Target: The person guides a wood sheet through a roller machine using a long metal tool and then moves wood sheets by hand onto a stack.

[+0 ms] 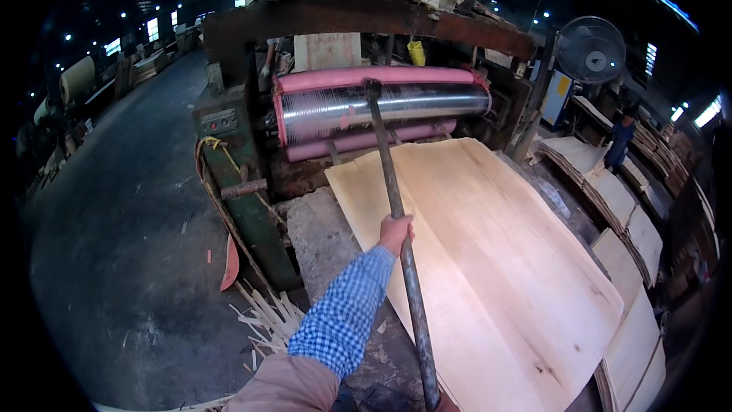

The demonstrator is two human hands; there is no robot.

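Observation:
My left hand [395, 234], at the end of a blue checked sleeve, is wrapped round the middle of a long dark pole [391, 187]. The pole slants up and away from me, and its blunt dark head lies against the rollers. At the lower picture edge a small part of my right hand [448, 404] shows at the pole's near end, closed round it; most of that hand is cut off. Ahead is a roller machine with a shiny metal roller [427, 101] between pink-coated rollers [328, 78]. A large pale wood veneer sheet [496, 259] lies under and right of the pole.
A green machine housing [255, 221] with a control box [219, 123] and a hanging rope stands left. Wood strips [267, 317] litter the floor there. Veneer stacks [610, 191], a large fan [591, 49] and a person in dark blue [621, 141] are at right.

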